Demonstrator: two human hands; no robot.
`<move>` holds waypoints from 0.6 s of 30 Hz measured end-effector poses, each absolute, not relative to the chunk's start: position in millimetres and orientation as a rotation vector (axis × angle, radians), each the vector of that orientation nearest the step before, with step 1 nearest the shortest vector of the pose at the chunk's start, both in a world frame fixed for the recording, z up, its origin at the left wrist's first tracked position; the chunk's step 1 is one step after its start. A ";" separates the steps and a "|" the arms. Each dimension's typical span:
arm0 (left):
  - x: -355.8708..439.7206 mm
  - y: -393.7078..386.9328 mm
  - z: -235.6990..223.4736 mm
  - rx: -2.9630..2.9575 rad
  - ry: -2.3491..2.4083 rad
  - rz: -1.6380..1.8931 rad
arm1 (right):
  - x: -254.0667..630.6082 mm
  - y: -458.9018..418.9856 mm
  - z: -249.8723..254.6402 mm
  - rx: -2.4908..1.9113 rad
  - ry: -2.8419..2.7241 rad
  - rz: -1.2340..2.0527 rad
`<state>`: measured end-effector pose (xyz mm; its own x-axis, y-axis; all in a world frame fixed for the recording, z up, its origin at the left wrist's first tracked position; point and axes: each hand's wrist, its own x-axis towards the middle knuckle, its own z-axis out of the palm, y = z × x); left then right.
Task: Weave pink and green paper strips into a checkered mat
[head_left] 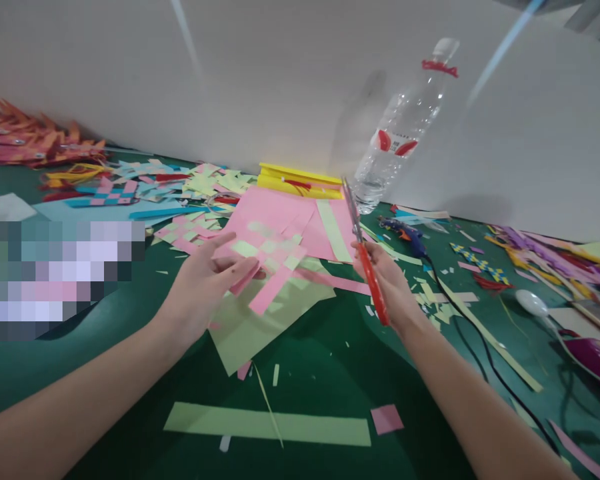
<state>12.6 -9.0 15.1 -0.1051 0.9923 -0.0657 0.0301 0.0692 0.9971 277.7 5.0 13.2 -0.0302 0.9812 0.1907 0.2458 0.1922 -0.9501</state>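
My left hand [193,293] pinches a woven piece of pink and pale green paper strips [276,253] between thumb and fingers. Loose strip ends stick out from it toward me and to the right. My right hand [393,287] is wrapped around red-handled scissors [373,283], whose metal blades point up and away from the woven piece. Whether the blades are parted is hard to make out. Beneath the woven piece lies a pale green sheet [260,333], with pink sheets [245,207] behind it.
A clear plastic bottle [405,127] leans near the wall. Right of my hand are a blue glue gun [405,233] with a black cord and a purple-handled tool [593,357]. Woven scraps [225,180] lie at the back. A long green strip [267,425] lies in front. Pixelation hides the left side.
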 end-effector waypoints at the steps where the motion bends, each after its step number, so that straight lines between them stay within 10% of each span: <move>1: 12.9 -9.9 16.7 1.177 1.349 1.247 | 278.1 5.5 13.5 -1.210 -1.430 0.983; 18: 16.0 -13.9 28.2 1.568 1.420 1.171 | 281.1 10.0 25.7 -0.967 -1.095 1.508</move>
<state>16.0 -13.9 28.2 -0.0139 0.9869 0.1610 0.3458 -0.1464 0.9268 281.1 10.0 25.7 -0.1852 0.9816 -0.0472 -0.2591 -0.0951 -0.9612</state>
